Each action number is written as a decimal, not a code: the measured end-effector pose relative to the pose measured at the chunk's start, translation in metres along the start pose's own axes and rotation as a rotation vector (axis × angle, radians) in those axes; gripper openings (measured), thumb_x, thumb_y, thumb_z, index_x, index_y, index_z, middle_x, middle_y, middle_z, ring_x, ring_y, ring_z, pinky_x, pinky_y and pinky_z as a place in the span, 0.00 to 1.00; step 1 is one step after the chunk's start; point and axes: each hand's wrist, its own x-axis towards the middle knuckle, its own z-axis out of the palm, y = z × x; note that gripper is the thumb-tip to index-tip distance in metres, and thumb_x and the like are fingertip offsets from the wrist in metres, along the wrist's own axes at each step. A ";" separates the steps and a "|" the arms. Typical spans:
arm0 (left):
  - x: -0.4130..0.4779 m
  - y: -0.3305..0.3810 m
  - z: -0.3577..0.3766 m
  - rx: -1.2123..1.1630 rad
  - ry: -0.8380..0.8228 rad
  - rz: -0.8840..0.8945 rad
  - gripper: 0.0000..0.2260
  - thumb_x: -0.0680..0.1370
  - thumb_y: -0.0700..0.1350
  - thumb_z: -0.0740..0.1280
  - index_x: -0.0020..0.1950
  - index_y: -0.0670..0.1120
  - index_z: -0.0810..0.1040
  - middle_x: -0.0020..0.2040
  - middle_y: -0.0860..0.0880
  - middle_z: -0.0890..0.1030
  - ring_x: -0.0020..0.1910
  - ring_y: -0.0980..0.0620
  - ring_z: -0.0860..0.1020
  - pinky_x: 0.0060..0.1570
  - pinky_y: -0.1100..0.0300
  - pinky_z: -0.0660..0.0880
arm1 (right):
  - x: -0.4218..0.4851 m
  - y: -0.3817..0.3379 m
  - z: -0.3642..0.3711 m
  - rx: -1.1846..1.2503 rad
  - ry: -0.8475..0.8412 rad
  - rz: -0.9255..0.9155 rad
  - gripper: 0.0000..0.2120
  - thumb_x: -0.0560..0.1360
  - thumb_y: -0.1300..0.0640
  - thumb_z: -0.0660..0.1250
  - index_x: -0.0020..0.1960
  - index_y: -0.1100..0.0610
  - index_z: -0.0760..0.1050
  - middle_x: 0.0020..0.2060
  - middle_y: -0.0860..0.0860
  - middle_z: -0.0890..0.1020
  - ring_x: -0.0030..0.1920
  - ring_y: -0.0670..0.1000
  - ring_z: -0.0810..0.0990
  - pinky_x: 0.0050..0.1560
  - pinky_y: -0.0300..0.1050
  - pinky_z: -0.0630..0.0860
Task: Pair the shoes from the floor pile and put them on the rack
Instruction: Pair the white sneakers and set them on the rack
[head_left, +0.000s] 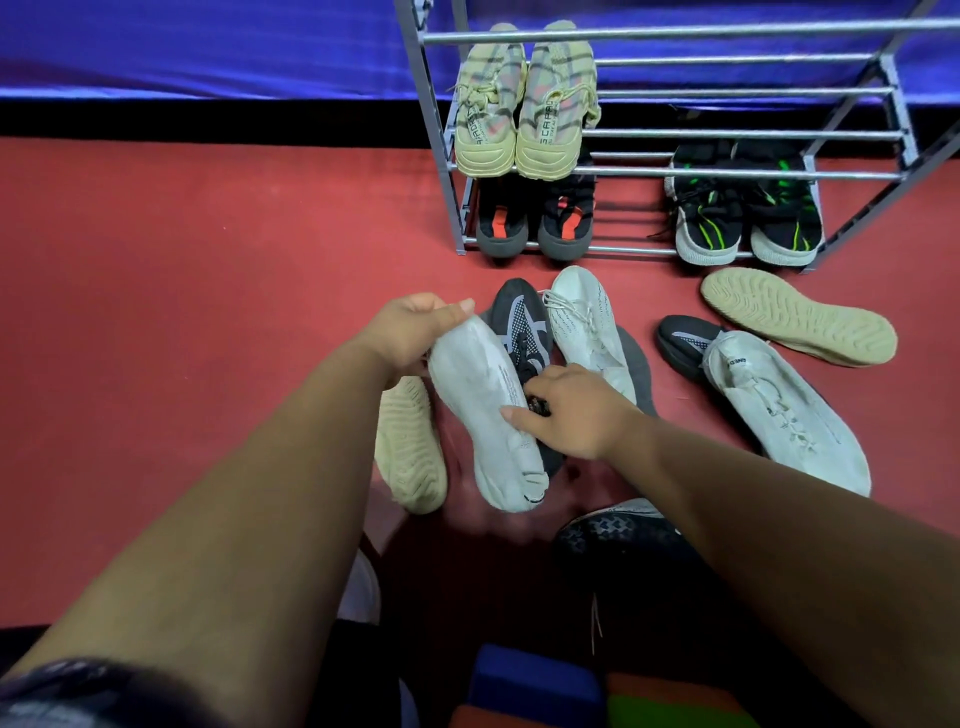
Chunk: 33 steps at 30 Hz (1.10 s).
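White shoe (485, 415), sole up, is gripped at its toe by the left hand (415, 327); right hand (571, 410) fingers (519, 418) press its side above the red floor (182, 312).

Staged room: red carpet (208, 312), blue drape (208, 47).

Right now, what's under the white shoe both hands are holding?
Under the white shoe, held by the left hand and right hand, lie a dark grey shoe and a cream shoe, sole up. Their middle parts are covered.
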 end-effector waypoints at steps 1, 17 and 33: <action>0.002 0.002 0.000 -0.044 0.043 0.015 0.17 0.74 0.60 0.77 0.41 0.49 0.76 0.41 0.43 0.82 0.39 0.45 0.80 0.42 0.48 0.78 | -0.001 -0.003 -0.003 0.016 0.020 -0.002 0.29 0.75 0.22 0.49 0.41 0.46 0.73 0.40 0.43 0.73 0.50 0.54 0.74 0.56 0.52 0.74; 0.040 0.043 0.051 -0.437 0.419 -0.113 0.27 0.75 0.62 0.74 0.59 0.40 0.80 0.50 0.43 0.86 0.46 0.43 0.87 0.47 0.43 0.85 | 0.014 0.013 -0.070 -0.071 -0.075 0.267 0.68 0.63 0.40 0.81 0.84 0.54 0.37 0.79 0.63 0.57 0.69 0.67 0.74 0.67 0.58 0.74; 0.017 -0.039 0.152 0.927 0.060 -0.328 0.52 0.70 0.77 0.65 0.80 0.40 0.66 0.75 0.39 0.70 0.73 0.40 0.71 0.72 0.52 0.70 | -0.001 0.069 -0.050 0.232 0.145 0.648 0.39 0.71 0.40 0.75 0.71 0.61 0.65 0.67 0.61 0.72 0.67 0.65 0.75 0.65 0.58 0.75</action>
